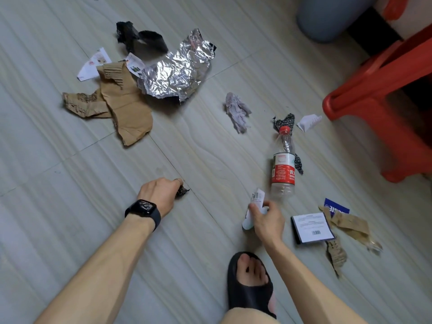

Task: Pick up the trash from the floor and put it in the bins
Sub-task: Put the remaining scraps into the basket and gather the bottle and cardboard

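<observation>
Pinching a small dark scrap [182,191] with the left hand [161,195], fingers curled down around it right at a seam of the pale tiled floor [70,160]. Wearing a black watch [143,208] on that wrist. Gripping a few white printed paper slips [256,202] in the right hand [266,220], thumb and fingers closed round them. Planting a foot in a black slide sandal [250,286] just below that hand.

Looking down on more trash scattered over the tiles: just beyond the right hand, a clear plastic bottle [282,169] with a red cap and red label, lying on its side across a dark speckled strip [284,120]; beside the cap, a folded white paper scrap [308,122]; left of that, a crumpled greyish tissue [236,111].

Seeing farther off to the left a crinkled sheet of aluminium foil [177,73] overlapping torn brown cardboard [126,101], with white printed cards [93,64] tucked at the cardboard's edge and black crumpled plastic [138,38] behind the foil.

Finding to the right of the right hand a white barcode card [312,226], touching a blue card [336,208] and torn brown paper [348,226].

Facing a grey-blue bin [327,17] at the top of the view, well apart from both hands, near a red plastic stool [385,90].
</observation>
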{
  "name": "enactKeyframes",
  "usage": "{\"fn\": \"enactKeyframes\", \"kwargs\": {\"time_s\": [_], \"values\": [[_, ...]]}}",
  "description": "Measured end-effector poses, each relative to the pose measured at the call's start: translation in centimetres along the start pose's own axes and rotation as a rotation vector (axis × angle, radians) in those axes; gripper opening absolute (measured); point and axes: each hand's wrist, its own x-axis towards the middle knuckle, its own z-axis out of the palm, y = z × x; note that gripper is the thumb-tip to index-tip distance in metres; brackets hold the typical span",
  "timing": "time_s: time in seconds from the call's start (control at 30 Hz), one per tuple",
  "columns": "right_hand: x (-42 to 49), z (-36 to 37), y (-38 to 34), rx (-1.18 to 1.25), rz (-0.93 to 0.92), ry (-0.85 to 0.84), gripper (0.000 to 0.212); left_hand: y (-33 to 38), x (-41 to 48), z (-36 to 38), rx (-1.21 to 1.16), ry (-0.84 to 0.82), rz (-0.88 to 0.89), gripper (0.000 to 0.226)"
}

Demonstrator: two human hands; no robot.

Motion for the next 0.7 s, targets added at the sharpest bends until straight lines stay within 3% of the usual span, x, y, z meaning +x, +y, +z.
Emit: {"fn": "enactKeyframes", "kwargs": {"time_s": [0.2,0.33,0.5,0.7], "values": [[-0.7,0.9,-0.8,-0.143,-0.123,-0.007,0.024,-2.0,-1.2,-1.3,0.021,-0.073,-0.036,0.035],[-1.0,1.0,-1.2,-0.079,-0.126,0.007,0.043,-5.0,-2.1,-2.9,-0.028,-0.041,-0.137,0.038],[0.0,1.3,-1.5,-0.104,-0.091,-0.003,0.02,-7.2,-3.2,-3.4,-0.103,-0.065,-0.218,0.038],[-0.4,1.9,-1.8,-0.138,-0.084,-0.005,0.028,-7.4,-4.2,-4.0,-0.118,-0.056,-0.225,0.041]]}}
